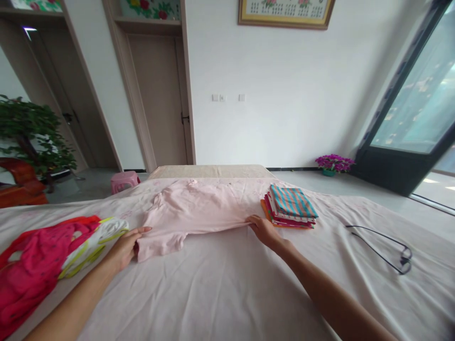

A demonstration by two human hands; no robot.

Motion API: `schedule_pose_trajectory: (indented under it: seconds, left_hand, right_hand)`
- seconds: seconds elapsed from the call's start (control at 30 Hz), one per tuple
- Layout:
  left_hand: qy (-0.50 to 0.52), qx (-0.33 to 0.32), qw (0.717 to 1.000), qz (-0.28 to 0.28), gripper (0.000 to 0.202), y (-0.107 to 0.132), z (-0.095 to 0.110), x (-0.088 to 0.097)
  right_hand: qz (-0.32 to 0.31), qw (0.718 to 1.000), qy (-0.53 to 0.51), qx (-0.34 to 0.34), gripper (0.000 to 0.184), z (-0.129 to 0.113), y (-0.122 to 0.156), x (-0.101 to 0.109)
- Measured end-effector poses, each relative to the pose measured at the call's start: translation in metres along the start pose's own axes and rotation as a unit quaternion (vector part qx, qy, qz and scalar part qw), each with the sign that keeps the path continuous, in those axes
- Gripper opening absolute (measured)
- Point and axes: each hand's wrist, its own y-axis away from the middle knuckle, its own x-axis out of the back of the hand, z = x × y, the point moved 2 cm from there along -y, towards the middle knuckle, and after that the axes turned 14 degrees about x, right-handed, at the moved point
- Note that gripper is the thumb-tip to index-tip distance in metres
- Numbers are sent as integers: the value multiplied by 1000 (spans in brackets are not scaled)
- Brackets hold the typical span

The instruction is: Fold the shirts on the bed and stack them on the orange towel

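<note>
A pale pink shirt (194, 208) lies spread on the bed sheet (227, 289), folded part way along its near edge. My left hand (127, 246) rests at the shirt's near left corner by the sleeve, fingers closed on the cloth edge. My right hand (262, 229) pinches the shirt's near right edge, just left of a stack of folded clothes (289, 206) topped by a blue and pink striped piece.
A heap of unfolded clothes, red with white and yellow pieces (46, 258), lies at the left. A black clothes hanger (389, 248) lies on the sheet at the right. Beyond the bed are a pink stool (124, 181), a potted plant (31, 132) and doors.
</note>
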Motion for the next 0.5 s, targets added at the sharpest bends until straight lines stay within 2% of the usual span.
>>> schedule_pose_trajectory:
  seconds: [0.13,0.27,0.4,0.5]
  left_hand:
    - [59,19,998,-27,37,14,-9,15]
    - [72,53,995,-38,33,31,-21,25]
    - [41,72,995,-49,36,47,-31,32]
    - [-6,76,996,-46,39,57,-36,38]
  right_hand:
    - [-3,999,24,31,26,-15,11,10]
    - [-26,997,47,61,24,-31,24,16]
    - [-44,993,66,89,26,-46,37,22]
    - [-82,986,87,113,26,-57,42,27]
